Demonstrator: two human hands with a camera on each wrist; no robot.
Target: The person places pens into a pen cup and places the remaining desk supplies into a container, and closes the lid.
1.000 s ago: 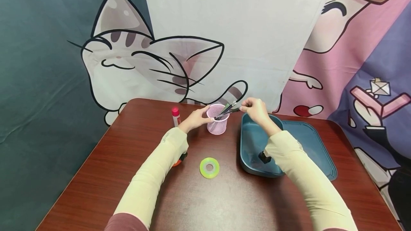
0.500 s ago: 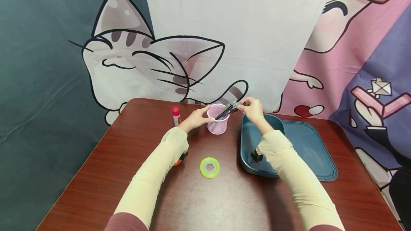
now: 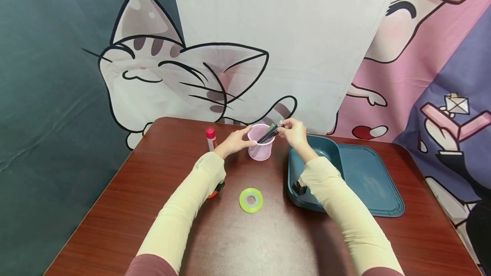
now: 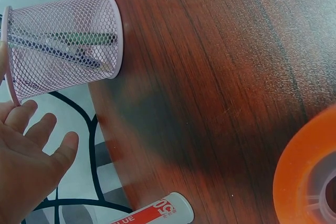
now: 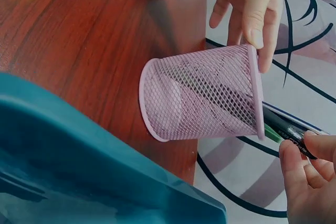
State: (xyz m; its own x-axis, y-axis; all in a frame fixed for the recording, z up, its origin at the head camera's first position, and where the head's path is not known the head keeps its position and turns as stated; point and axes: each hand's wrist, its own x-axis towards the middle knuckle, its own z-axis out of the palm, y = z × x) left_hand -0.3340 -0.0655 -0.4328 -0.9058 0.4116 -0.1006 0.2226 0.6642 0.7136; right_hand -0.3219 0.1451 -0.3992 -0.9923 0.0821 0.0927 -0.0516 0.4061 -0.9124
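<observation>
A pink mesh pen cup [image 3: 260, 152] stands upright near the table's back edge. My left hand [image 3: 232, 143] pinches its rim, with the thumb and a finger on either side in the right wrist view. My right hand [image 3: 294, 134] is above the cup's right side and pinches the upper end of a black marker [image 5: 286, 128]. White lettering shows on the marker, whose lower part is inside the cup. Other pens, one dark and one green [image 5: 272, 133], lean in the cup beside it.
A glue stick [image 3: 211, 137] with a red cap stands left of the cup. Orange tape [image 4: 294, 182] is partly hidden by the left sleeve. A roll of yellow-green tape [image 3: 245, 205] lies mid-table. On the right are a blue-green box [image 3: 295, 201] and its lid [image 3: 374, 178].
My right hand has moved left and lowered the marker from beside the cup into it. The left hand keeps its place on the rim.
</observation>
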